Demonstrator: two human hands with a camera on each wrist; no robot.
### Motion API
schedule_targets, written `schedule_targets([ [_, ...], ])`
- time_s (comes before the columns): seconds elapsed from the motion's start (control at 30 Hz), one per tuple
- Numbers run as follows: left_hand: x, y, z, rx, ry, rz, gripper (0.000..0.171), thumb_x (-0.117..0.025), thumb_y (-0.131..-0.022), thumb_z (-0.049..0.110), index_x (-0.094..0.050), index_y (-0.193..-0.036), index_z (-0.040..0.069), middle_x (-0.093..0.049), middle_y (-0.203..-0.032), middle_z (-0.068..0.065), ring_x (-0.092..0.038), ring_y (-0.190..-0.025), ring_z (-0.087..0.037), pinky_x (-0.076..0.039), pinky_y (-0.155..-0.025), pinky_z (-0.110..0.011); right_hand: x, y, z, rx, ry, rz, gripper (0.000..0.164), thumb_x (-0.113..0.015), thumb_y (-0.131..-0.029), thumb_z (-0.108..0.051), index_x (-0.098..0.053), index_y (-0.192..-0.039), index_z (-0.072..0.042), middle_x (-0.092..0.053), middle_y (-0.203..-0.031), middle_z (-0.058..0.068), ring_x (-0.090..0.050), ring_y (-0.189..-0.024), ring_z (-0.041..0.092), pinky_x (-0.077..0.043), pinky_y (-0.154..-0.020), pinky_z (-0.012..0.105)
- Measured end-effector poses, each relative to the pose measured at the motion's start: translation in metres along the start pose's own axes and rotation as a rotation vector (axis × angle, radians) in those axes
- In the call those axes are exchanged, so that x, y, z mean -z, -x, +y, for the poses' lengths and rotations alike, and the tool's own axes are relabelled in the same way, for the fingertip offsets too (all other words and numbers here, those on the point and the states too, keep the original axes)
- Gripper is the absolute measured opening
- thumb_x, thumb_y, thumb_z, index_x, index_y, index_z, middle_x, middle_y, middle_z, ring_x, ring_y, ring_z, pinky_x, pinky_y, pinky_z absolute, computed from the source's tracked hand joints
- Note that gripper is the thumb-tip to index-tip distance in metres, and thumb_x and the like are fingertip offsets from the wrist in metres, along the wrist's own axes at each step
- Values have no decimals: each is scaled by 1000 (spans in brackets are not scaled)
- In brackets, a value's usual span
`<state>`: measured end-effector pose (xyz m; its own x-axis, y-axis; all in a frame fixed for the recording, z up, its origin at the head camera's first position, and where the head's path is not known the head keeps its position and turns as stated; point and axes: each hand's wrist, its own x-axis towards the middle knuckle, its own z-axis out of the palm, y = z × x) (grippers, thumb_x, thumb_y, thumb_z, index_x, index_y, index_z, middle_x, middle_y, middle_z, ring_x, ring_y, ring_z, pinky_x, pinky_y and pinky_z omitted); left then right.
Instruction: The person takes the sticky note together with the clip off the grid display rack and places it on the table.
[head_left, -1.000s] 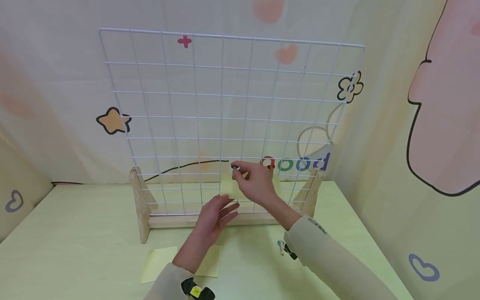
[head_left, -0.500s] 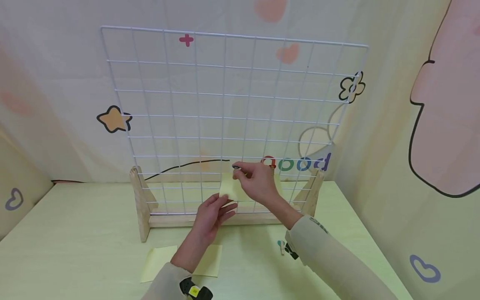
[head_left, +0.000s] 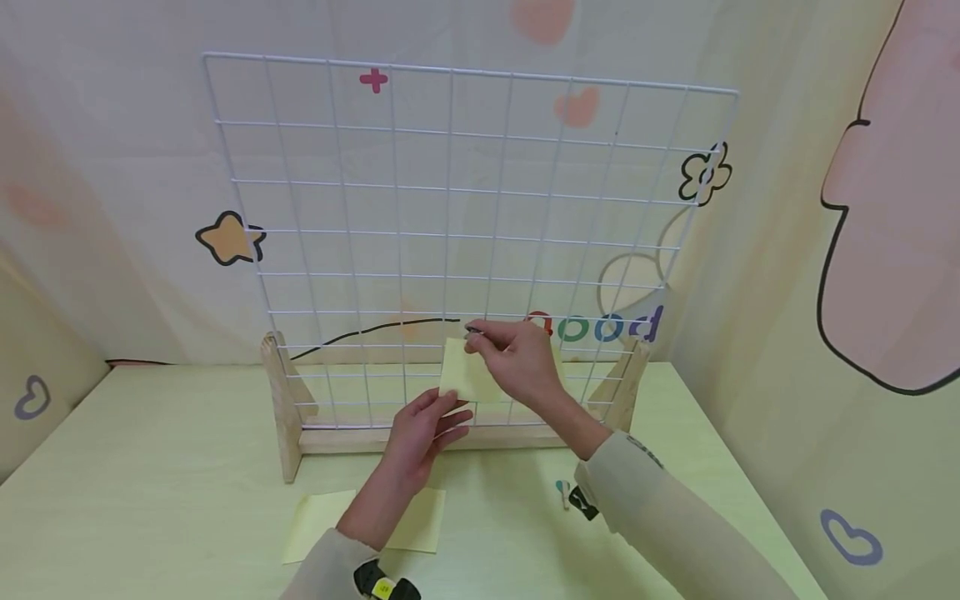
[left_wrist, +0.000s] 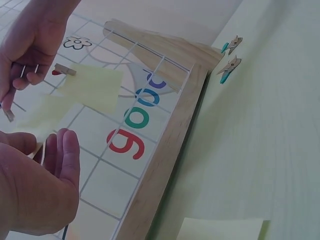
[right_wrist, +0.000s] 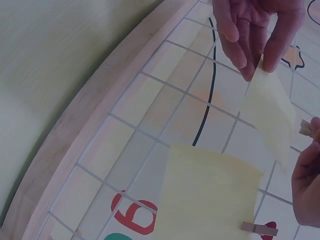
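My left hand pinches a yellow paper note by its lower corner, in front of the white wire grid. Above that note's top edge, my right hand holds a small wooden clothespin between thumb and fingers. A second yellow note hangs on the grid beside the held one, fastened by a clothespin with a red decoration. In the head view my right hand covers most of this hung note.
Two yellow notes, a left one and a right one, lie on the table below my left forearm. Two clothespins with teal parts, one nearer and one farther, lie near the grid's wooden stand.
The held note has risen a little and shows more of its face beside my right hand. My right hand has shifted slightly, still pinching the clothespin. My left hand keeps its pinch.
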<state>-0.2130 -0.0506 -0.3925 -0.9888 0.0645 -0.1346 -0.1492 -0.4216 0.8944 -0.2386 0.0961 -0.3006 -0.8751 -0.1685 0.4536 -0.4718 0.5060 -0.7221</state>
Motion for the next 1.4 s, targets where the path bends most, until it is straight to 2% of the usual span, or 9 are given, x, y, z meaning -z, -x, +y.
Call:
schedule_targets([
  [0.27, 4, 9, -2, 6, -54, 10, 34, -65, -93, 19, -60, -118, -5, -69, -94, -5, -69, -84, -16, -57, -74, -27, 16, 7, 1, 41, -50, 34, 19, -66, -92, -14, -74, -108, -8, -74, -81, 5, -67, -71, 20, -42, -48, 22],
  [0.5, 7, 20, -4, -9, -100, 12, 24, -65, -92, 10, -64, -110, -5, -71, -87, -4, -69, -76, -14, -57, -71, -27, 30, 18, 4, 26, -89, 31, 20, -66, -92, -14, -74, -107, -4, -74, -80, 8, -64, -67, 26, -40, -47, 21],
  [0.7, 8, 30, -6, -23, -165, 2, 19, -67, -89, 7, -65, -104, -4, -72, -85, -5, -69, -73, -16, -57, -72, -30, 38, 30, 12, -48, -109, 14, 21, -66, -92, -15, -73, -107, -3, -74, -81, 10, -61, -66, 15, -41, -48, 21],
  [0.83, 8, 37, -8, -9, -190, -4, 23, -68, -88, 9, -63, -106, -5, -72, -87, -5, -69, -71, -15, -57, -71, -30, 43, 39, 18, -92, -132, -3, 22, -66, -92, -13, -72, -109, -1, -74, -82, 11, -62, -69, 17, -45, -53, 20],
  [1.07, 10, 47, -15, -1, -241, -27, 35, -69, -89, 12, -57, -116, -7, -73, -96, -13, -69, -70, -15, -57, -69, -30, 54, 56, 31, -166, -165, -41, 25, -62, -94, -9, -68, -113, 5, -73, -84, 13, -64, -74, 11, -51, -63, 19],
  [1.23, 13, 53, -21, 29, -265, -39, 34, -69, -88, 13, -57, -114, -6, -73, -95, -13, -69, -71, -16, -57, -69, -31, 60, 68, 41, -233, -179, -62, 25, -61, -94, -7, -66, -114, 7, -73, -84, 13, -65, -75, 11, -53, -66, 20],
  [1.4, 15, 59, -27, 58, -289, -63, 33, -70, -87, 13, -57, -111, -5, -73, -94, -15, -70, -70, -15, -57, -67, -31, 63, 79, 51, -253, -183, -84, 24, -61, -94, -5, -67, -113, 8, -72, -83, 14, -65, -76, 13, -53, -67, 21],
])
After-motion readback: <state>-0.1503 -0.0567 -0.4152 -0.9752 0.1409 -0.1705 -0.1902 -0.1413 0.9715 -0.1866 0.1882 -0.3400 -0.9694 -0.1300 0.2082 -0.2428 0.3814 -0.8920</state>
